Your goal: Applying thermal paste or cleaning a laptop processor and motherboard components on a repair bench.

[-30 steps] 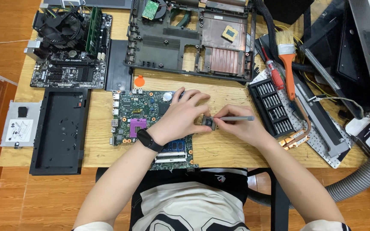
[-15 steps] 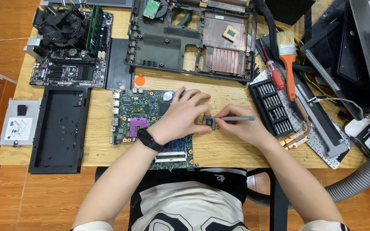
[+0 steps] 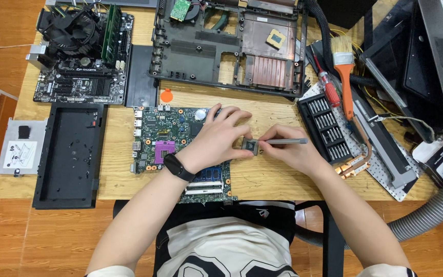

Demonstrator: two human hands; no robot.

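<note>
Left hand (image 3: 216, 141) pinches chip (image 3: 250, 146); right hand (image 3: 288, 154) holds tool (image 3: 285, 141).

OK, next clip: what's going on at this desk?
A person seated at a wooden table is working on stripped computer parts. The left hand rests on a green laptop circuit board and pinches a small square chip at its edge. The right hand holds a thin grey tool with its tip at that chip. A screwdriver bit set, a brush and a gutted laptop shell lie around.
</note>
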